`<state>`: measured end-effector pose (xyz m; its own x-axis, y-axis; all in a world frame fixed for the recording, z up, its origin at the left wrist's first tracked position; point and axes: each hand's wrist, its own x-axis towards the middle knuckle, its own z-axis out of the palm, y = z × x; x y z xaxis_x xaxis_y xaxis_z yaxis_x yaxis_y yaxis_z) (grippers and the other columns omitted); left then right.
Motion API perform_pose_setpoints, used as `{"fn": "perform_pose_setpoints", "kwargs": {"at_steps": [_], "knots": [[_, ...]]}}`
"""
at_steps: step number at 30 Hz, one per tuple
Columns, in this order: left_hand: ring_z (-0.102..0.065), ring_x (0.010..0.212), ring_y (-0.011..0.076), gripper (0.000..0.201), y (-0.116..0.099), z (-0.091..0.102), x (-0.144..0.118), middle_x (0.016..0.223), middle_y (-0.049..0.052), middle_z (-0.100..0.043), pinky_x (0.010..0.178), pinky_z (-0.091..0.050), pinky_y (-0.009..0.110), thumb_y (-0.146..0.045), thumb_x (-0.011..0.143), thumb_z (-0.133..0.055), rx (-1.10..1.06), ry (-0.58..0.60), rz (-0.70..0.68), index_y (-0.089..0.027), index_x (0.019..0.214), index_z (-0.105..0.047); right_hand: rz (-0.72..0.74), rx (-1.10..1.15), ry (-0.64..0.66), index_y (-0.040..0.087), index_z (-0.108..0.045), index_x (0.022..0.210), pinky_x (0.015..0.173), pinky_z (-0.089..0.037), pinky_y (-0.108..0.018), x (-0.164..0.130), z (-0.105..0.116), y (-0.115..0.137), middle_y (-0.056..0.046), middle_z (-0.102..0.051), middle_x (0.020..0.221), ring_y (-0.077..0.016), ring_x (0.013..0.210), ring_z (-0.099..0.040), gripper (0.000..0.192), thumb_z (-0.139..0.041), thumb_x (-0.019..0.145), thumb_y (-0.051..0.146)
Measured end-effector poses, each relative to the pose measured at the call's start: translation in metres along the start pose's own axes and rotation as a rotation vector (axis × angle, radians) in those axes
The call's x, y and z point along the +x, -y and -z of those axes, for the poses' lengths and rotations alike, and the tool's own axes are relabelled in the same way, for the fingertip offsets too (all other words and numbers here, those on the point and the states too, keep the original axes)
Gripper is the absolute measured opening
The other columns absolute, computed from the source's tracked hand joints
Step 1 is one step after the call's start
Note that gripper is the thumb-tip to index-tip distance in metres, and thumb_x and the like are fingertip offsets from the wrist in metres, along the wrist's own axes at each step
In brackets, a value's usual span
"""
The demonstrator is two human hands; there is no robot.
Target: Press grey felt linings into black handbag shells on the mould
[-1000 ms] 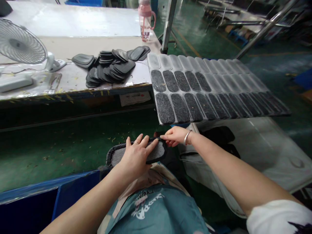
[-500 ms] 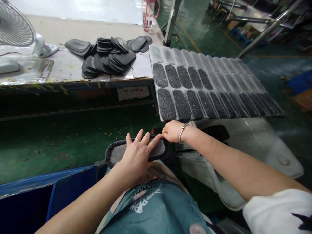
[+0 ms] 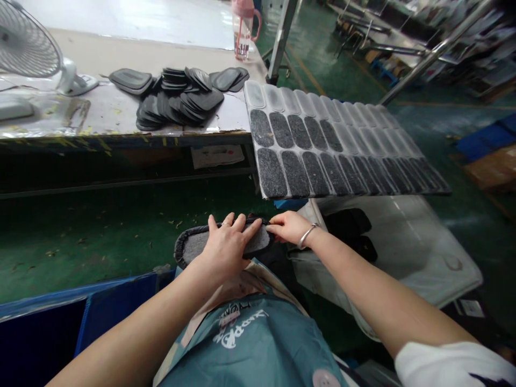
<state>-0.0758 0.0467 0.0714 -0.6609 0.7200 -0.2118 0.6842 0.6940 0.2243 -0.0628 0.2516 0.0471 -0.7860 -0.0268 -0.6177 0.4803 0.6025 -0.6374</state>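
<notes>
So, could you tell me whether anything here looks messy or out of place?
The black pads on the bench lie in a loose, toppled heap rather than neat stacks, and small scraps litter the green floor. The tray juts past the bench edge.

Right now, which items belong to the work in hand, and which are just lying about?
In hand:
left hand pressing flat on the grey felt insole
right hand pinching the insole's end
sheet of felt insoles
pile of black insoles

Lying about:
fan
pink bottle
blue bin
</notes>
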Motion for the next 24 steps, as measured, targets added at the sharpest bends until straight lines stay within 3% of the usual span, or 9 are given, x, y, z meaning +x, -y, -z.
{"fn": "perform_pose_setpoints", "kwargs": {"at_steps": [3, 8, 14, 18, 21, 24], "knots": [[-0.036, 0.123, 0.0374, 0.099, -0.001, 0.003, 0.000, 0.131, 0.012, -0.047, 0.100, -0.019, 0.071, -0.041, 0.066, -0.074, -0.005, 0.013, 0.008, -0.036, 0.147, -0.018, 0.031, -0.020, -0.067, 0.019, -0.067, 0.083, 0.058, -0.049, -0.022, -0.008, -0.010, -0.002, -0.003, -0.069, 0.074, -0.0149, 0.067, -0.064, 0.026, -0.052, 0.086, 0.039], [-0.042, 0.116, 0.0360, 0.094, -0.001, 0.005, 0.002, 0.124, 0.012, -0.049, 0.098, -0.023, 0.070, -0.041, 0.064, -0.074, 0.004, 0.013, -0.011, -0.034, 0.145, -0.026, 0.024, 0.033, -0.132, 0.024, -0.060, 0.119, 0.058, -0.051, -0.022, -0.021, -0.026, -0.010, -0.002, -0.072, 0.087, -0.0154, 0.073, -0.067, 0.037, -0.038, 0.093, 0.038], [-0.042, 0.114, 0.0361, 0.092, -0.001, 0.004, 0.001, 0.125, 0.012, -0.048, 0.097, -0.024, 0.072, -0.040, 0.064, -0.074, 0.017, -0.004, -0.007, -0.034, 0.144, -0.029, 0.036, 0.019, -0.284, 0.023, -0.067, 0.111, 0.079, -0.051, -0.028, -0.023, -0.034, -0.008, -0.007, -0.070, 0.106, -0.0225, 0.097, -0.064, 0.035, -0.044, 0.091, 0.039], [-0.043, 0.112, 0.0355, 0.092, -0.001, 0.003, 0.000, 0.123, 0.012, -0.049, 0.097, -0.025, 0.071, -0.039, 0.064, -0.074, 0.006, -0.045, -0.033, -0.031, 0.144, -0.029, 0.037, 0.129, -0.188, 0.026, -0.045, 0.138, 0.064, -0.056, -0.027, -0.034, -0.041, -0.015, -0.004, -0.070, 0.103, -0.0177, 0.080, -0.069, 0.048, -0.040, 0.092, 0.041], [-0.044, 0.112, 0.0355, 0.091, 0.000, 0.002, -0.001, 0.123, 0.013, -0.049, 0.097, -0.025, 0.071, -0.040, 0.064, -0.074, 0.001, -0.058, -0.037, -0.030, 0.143, -0.030, 0.074, 0.332, -0.082, 0.028, -0.027, 0.147, 0.063, -0.058, -0.026, -0.040, -0.046, -0.019, -0.002, -0.068, 0.103, -0.0170, 0.083, -0.069, 0.067, -0.054, 0.086, 0.034], [-0.044, 0.111, 0.0354, 0.091, 0.000, 0.003, -0.001, 0.123, 0.013, -0.049, 0.097, -0.025, 0.071, -0.043, 0.063, -0.075, -0.001, -0.050, -0.015, -0.030, 0.142, -0.032, 0.055, 0.438, -0.107, 0.024, -0.034, 0.143, 0.060, -0.057, -0.025, -0.040, -0.051, -0.018, -0.002, -0.069, 0.092, -0.0174, 0.077, -0.070, 0.070, -0.061, 0.079, 0.028]]}}
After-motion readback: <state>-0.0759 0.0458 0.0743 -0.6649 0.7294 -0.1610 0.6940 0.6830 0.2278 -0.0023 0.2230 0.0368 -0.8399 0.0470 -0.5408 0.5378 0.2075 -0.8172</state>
